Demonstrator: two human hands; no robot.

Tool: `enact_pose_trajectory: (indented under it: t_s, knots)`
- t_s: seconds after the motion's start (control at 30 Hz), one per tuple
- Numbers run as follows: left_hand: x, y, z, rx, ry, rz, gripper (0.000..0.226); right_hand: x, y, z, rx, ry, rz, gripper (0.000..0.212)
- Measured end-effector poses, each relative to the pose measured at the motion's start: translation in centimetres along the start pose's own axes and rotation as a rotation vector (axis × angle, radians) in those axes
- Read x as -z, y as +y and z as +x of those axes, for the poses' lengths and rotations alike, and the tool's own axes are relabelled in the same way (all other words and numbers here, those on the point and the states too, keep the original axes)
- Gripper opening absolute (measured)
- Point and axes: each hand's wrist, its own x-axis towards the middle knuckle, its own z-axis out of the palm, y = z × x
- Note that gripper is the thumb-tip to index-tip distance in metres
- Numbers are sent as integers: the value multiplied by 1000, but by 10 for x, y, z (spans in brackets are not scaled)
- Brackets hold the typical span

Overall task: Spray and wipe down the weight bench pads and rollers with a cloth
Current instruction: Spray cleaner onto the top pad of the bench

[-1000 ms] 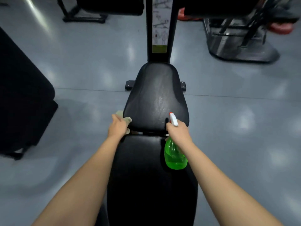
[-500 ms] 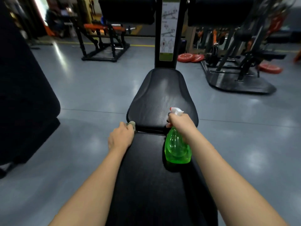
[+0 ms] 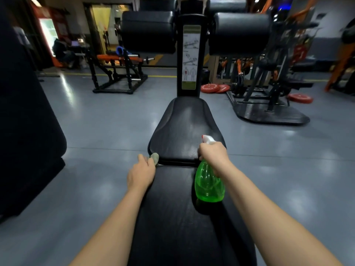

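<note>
Step, as I read it: spray phase on the far pad, wipe not yet begun.

L hand [image 3: 141,174]: at L edge of bench, by the gap betw. the two pads. Fingers curled round a balled cloth [image 3: 154,158]; only a small grey-green bit shows past the knuckles.

Centre: long pad [image 3: 172,217] nearest, seat pad [image 3: 182,127] beyond it. Faint pale haze on seat pad's middle, prob. spray.

R hand [image 3: 214,153]: wrapped round neck of spray bottle [image 3: 209,185], nozzle aimed fwd over seat pad's near R corner. Finger on trigger or not, can't tell. Bottle body sits at R edge of long pad; touching it or not, can't tell.

Next move calls for: cloth across onto seat pad, firm strokes edge to edge, bottle kept clear. Rollers [image 3: 148,31] either side of upright post [image 3: 192,20] look undone, so plenty left.

Materials:
- Cloth: soft, crumpled.
- Pads: black, vinyl-like, fine grain, glossy. Seat pad tapers toward post, rounded corners.
- Rollers: fat black cylinders, similar skin.
- Bottle: translucent green plastic, bulbous, white head w/ red tip.
</note>
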Motion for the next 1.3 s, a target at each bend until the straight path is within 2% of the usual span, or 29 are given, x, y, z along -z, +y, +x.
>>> enact_pose_trajectory:
  t_s: [0.1,0.2,0.37,0.4,0.47,0.57,0.67,0.77,0.93,1.0,1.23,1.3]
  knots:
    - [3,2,-4,7,0,3,29,3,-2,-8,-31,-29,-62,68]
    - [3,3,-4,-7,24,18,28,7,-1,-12,23,-29,-86,70]
    - [-5,1,-1,-53,103,43,28,11,15,-9,129,72,-45,61]
    - [-5,1,-1,-64,111,47,28,11,19,-10,131,118,-18,53]
    - [-5,0,-5,-72,104,66,28,13,23,-19,143,176,10,23]
    - [-5,-5,-9,-92,118,45,26,18,26,-39,142,180,-26,9]
    - [-6,-4,-13,-115,125,41,25,30,36,-50,146,204,-140,19]
    - [-5,-3,-17,-117,132,18,27,45,50,-58,134,231,-127,24]
    - [-7,-3,-23,-189,232,-27,18,68,71,-64,95,307,-17,59]
    - [-8,-5,-28,-199,249,-23,19,71,74,-72,95,308,-2,66]
    - [-6,-6,-31,-178,231,16,30,51,70,-84,80,274,-201,29]
    - [-6,-9,-29,-181,238,2,30,47,67,-85,78,251,-248,24]
